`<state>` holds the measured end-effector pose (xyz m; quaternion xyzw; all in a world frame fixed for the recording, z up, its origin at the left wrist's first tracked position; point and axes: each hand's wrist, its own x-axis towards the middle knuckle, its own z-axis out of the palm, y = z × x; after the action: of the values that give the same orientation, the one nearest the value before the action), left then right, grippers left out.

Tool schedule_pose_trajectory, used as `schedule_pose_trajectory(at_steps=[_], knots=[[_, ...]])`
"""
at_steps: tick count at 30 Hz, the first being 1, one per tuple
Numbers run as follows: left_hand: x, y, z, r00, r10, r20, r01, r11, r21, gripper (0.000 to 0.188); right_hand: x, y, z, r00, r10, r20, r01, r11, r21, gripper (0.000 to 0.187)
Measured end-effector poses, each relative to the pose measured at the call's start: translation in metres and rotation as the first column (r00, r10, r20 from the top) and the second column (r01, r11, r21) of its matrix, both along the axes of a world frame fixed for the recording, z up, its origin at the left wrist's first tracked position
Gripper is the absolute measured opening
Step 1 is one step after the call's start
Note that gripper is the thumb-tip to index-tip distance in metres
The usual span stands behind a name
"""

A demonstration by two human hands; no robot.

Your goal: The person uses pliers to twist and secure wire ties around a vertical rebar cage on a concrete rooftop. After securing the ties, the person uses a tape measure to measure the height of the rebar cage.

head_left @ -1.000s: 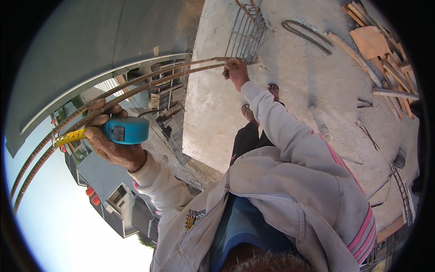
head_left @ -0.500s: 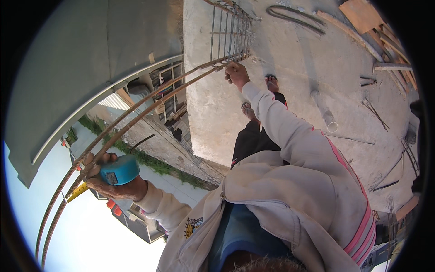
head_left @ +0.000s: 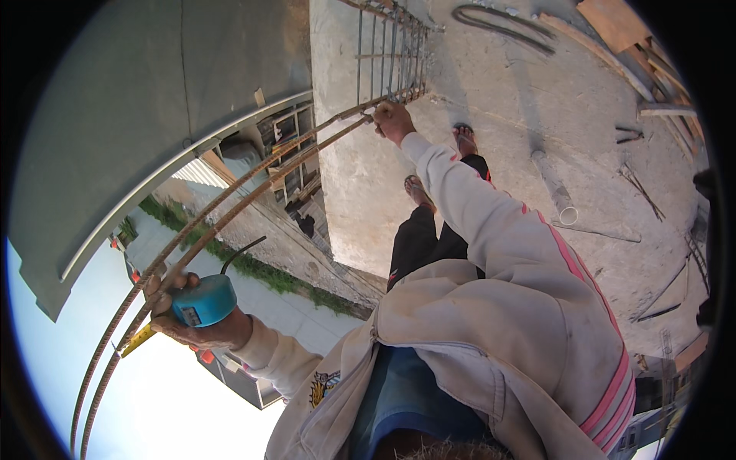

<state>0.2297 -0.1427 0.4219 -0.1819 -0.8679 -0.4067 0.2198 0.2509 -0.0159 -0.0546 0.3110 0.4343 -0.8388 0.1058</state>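
Note:
My left hand (head_left: pixel 201 326) is closed round a blue tape measure (head_left: pixel 211 300), with its fingers up against two long rusty rebars (head_left: pixel 201 239). A short length of yellow measuring blade (head_left: pixel 138 340) sticks out of it beside the bars. My right hand (head_left: pixel 394 123) is at the far end of these bars, by the foot of a rebar cage (head_left: pixel 391 57). Its fingers are curled together at the steel; whatever they pinch is hidden. The bars bend as they run from the cage past my left hand to the lower left.
I stand on a concrete slab (head_left: pixel 491 207) whose left edge drops to a lower level. A grey wall (head_left: pixel 176 92) rises beyond. Bent rods (head_left: pixel 502 29), a pipe stub (head_left: pixel 556 192) and wooden boards (head_left: pixel 613 50) lie to the right.
My right hand has shifted slightly left along the bars, its fingers now curled closer to the steel. My left hand and the tape measure appear slightly lower in view.

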Motion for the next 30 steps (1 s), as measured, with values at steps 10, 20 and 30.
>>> schedule_pose_trajectory(at_steps=[10,20,30], knots=[[0.001,-0.01,0.001,0.998,-0.006,0.07,-0.009,0.976,0.218,0.047,0.137,-0.022,-0.006,0.648,0.747,0.151,-0.758,0.651,0.037,0.016],[0.025,-0.036,-0.025,0.971,-0.212,0.107,0.118,0.82,0.56,0.043,0.138,0.164,0.085,0.991,0.131,-0.005,-0.131,0.991,0.0,0.009],[0.134,-0.095,-0.154,0.262,-0.641,0.721,-0.605,0.473,0.64,0.031,0.099,0.061,0.091,0.991,0.129,-0.037,-0.126,0.99,0.064,0.018]])
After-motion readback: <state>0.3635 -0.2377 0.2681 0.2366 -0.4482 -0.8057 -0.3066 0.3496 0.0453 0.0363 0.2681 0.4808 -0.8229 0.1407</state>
